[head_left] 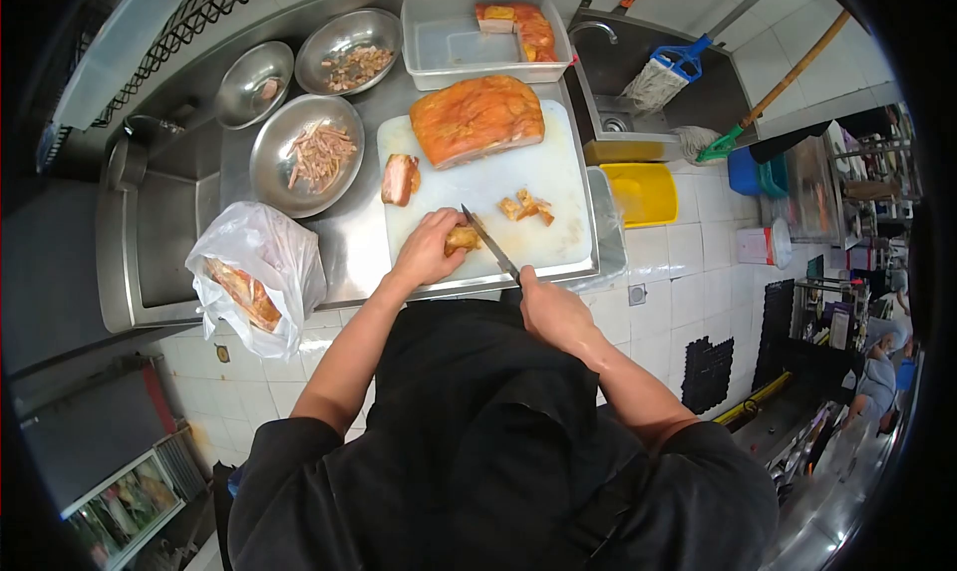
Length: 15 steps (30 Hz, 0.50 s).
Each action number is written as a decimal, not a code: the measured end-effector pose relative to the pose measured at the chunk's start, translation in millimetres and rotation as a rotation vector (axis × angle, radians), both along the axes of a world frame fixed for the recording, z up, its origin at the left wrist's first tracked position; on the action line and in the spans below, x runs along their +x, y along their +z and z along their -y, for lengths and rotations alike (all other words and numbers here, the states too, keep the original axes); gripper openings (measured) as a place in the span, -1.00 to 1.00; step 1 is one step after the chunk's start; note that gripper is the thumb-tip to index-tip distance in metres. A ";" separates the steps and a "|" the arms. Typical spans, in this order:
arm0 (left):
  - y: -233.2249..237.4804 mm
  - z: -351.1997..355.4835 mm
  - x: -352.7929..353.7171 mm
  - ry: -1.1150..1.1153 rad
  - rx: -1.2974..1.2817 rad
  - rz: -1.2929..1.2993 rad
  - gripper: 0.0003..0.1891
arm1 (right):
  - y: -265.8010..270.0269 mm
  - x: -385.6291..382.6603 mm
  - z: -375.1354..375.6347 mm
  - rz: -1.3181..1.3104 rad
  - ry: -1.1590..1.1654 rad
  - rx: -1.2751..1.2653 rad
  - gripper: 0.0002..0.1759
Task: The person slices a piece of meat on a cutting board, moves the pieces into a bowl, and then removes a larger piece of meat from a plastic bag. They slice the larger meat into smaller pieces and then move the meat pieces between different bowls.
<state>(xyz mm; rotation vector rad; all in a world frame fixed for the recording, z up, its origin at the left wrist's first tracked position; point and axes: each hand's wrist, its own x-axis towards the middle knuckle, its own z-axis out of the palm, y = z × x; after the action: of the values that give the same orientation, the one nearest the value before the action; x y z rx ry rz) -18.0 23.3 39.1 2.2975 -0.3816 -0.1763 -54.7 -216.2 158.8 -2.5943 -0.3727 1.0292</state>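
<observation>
- Steadying the meat chunk (pixel 463 239) on the white cutting board (pixel 469 187), our left hand (pixel 427 247) risks a nick if the chunk slips.
- Our right hand (pixel 553 312) grips the knife (pixel 490 245); any grease could loosen it.

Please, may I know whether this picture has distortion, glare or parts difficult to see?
Head view: wide-angle distortion, black corners, a bowed steel counter; head view: glare on it and the floor tiles; head view: black clothing loses detail, while the knife reads clearly.
</observation>
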 end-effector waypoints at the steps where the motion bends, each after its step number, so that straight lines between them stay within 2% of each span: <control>1: 1.2 0.3 0.2 -0.002 0.011 -0.007 -0.52 | -0.1 0.6 -0.3 -0.011 -0.003 -0.015 -0.75; 8: -2.2 1.6 -1.9 0.017 -0.008 0.022 -0.52 | -18.0 3.6 3.4 0.108 -0.009 0.005 -0.77; 10: 2.2 2.8 -1.3 0.017 0.078 0.011 -0.52 | -34.6 9.1 5.4 0.247 -0.063 0.079 -0.78; 15: 0.0 0.4 -1.3 0.015 0.046 0.037 -0.51 | -43.2 19.7 11.5 0.212 -0.043 0.016 -0.77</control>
<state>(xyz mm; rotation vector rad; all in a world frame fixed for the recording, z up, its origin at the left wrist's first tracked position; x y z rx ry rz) -19.3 22.9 39.1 2.3511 -0.3824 -0.1365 -35.0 -227.7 115.6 -2.6920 -0.3717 0.7354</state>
